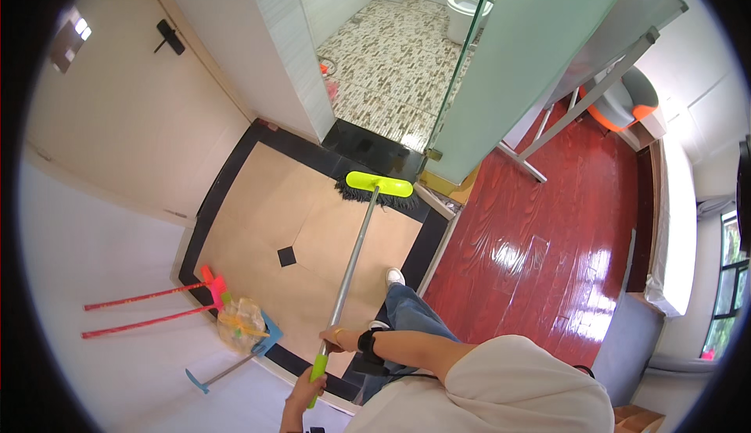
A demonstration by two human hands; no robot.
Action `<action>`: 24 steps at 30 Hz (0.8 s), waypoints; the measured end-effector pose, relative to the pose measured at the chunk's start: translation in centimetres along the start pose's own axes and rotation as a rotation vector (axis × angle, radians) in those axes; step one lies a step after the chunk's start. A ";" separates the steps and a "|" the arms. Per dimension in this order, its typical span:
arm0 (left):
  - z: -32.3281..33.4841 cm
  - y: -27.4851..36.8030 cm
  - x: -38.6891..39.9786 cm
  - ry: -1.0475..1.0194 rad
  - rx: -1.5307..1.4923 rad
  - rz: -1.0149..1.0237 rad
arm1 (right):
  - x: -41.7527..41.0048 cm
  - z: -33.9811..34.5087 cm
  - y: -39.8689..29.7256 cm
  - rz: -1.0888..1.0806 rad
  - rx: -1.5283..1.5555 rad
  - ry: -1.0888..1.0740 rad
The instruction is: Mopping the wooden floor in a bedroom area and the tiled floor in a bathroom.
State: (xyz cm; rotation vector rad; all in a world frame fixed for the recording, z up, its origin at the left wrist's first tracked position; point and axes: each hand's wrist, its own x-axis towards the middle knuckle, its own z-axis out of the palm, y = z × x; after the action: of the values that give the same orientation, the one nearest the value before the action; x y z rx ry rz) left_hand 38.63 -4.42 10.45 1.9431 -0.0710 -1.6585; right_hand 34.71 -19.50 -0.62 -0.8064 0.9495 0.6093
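A push broom reaches away from me across the beige tile floor (252,198). Its lime-green head (379,184) with black bristles rests by the dark stone threshold (372,148) of the bathroom. My left hand (305,387) grips the green end sleeve (318,366) of the handle. Further along, my right hand (341,339) is closed around the metal shaft (355,251); a black band sits on that wrist. The bristles' underside is hidden. One white shoe (395,276) stands right of the shaft, and the other is partly hidden behind my right forearm.
Two red-handled brooms (149,296), a bagged bundle (242,324) and a blue dustpan (271,333) lean at the left wall. A frosted glass door (522,63) stands beside the threshold. Right of it are red wood flooring (528,245), a whiteboard stand (587,104) and a chair (628,101).
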 end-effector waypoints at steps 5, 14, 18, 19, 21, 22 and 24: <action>1.2 1.2 -0.6 0.261 0.709 0.072 | 4.1 -4.6 -3.0 0.117 0.267 0.093; 1.0 -2.7 -3.2 0.312 0.521 0.196 | 5.1 -2.3 -1.9 0.240 -0.132 0.092; 0.7 0.9 -4.2 0.288 0.564 0.145 | 4.4 -2.3 -3.2 0.204 -0.109 0.115; 0.1 0.7 -3.8 0.302 0.568 0.208 | 3.5 -2.5 -4.3 0.180 0.004 0.118; -1.9 1.4 -2.6 0.265 0.555 0.177 | 2.5 -3.1 -6.7 0.116 0.026 0.091; -3.2 1.9 -2.0 0.233 0.539 0.143 | 2.6 -3.0 -7.8 0.092 0.061 0.095; -5.7 2.2 -0.5 0.207 0.450 0.219 | 3.3 -3.1 -9.5 0.049 0.108 0.073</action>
State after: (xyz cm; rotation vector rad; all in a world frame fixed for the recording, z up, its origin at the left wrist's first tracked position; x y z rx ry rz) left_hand 44.49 -3.82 12.26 2.3271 -0.6000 -1.3713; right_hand 42.02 -27.07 -1.53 -0.7142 1.0629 0.5689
